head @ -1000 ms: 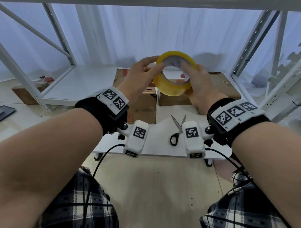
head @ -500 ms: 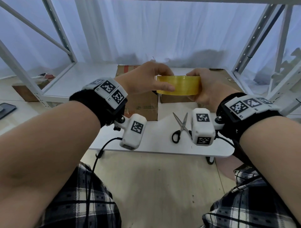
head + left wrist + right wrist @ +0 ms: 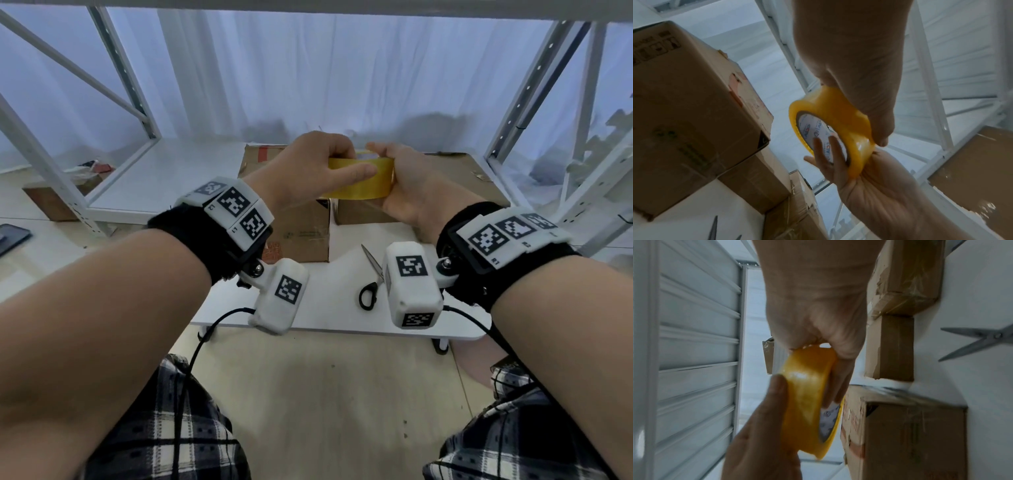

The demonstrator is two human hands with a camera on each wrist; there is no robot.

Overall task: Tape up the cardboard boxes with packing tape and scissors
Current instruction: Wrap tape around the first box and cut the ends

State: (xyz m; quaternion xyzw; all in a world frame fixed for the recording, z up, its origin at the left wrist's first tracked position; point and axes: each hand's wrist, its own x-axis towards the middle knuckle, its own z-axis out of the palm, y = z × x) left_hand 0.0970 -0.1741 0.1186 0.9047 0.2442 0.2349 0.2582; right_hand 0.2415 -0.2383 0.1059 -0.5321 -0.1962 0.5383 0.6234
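You are sitting at a low white table [image 3: 329,308] that is carrying the brown cardboard boxes: a taller box [image 3: 301,233] is standing to the left of centre, and a wider, flatter box [image 3: 459,178] is lying just beside it on the right, with clear film wrinkling over its side in the wrist views. Behind them a white metal shelving frame [image 3: 137,102] is rising against a pale curtain. Your left hand [image 3: 308,171] is curling round the left side of the yellow roll of packing tape [image 3: 359,181], its thumb lying across the roll's outer band, while your right hand [image 3: 404,192] is gripping the roll from the right, with fingers reaching into the printed white core (plainest in the left wrist view). You are holding the roll in the air above the boxes, touching neither. The steel scissors with black handles [image 3: 371,281] are lying on the table nearer you, blades parted and pointing away, just below your right wrist.
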